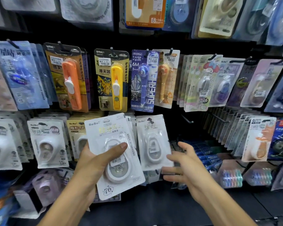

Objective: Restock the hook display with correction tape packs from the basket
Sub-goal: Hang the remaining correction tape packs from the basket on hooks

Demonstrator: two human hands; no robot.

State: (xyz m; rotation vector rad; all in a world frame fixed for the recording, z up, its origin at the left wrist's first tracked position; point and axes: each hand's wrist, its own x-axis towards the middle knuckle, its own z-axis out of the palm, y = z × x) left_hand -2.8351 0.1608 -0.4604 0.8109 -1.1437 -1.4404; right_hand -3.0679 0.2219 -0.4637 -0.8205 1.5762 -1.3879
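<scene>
Correction tape pack [114,154]: white, gripped by left hand [95,159], thumb across its front, long axis upright with a slight tilt. It lies just left of the hanging white pack [153,141]. Right hand [185,167]: empty, fingers spread, just right of the hanging white pack and nearer it.

"BoBo" on held pack [114,154]

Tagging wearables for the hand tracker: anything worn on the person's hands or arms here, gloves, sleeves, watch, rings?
Nothing worn that shows. The left hand and right hand are bare, no gloves, no rings visible. Both forearms are bare to the frame's bottom edge: no sleeve, watch, wristband or markings in view. Fingernails short and unpainted.
</scene>
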